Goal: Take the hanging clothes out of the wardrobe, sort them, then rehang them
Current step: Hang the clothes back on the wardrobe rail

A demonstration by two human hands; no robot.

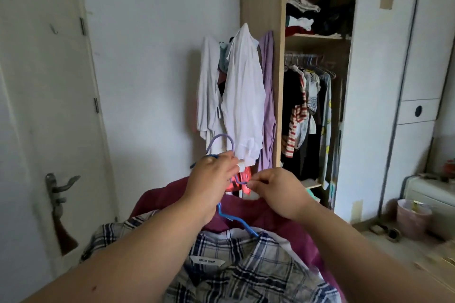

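I hold a bunch of clothes on hangers in front of me, well apart from the wardrobe (317, 39). My left hand (211, 174) has its grip curled round the hooks. The purple hanger (221, 135) loops up above my knuckles, and the blue hanger (236, 219) runs down below my wrist into the plaid shirt (246, 268). My right hand (278, 192) pinches a thin purple wire between thumb and fingertip, just beside the left hand. A maroon top (261, 214) hangs behind the plaid shirt.

I judge the hooks are tangled, and that is the risk. If I tug the wire sideways, a collar could slide off its hanger and the garment would fall to the floor. My left hand carries the whole bunch, so any slackening there drops everything. The white shirts (243, 96) on the wardrobe's side hang near the raised hook, which could snag them.
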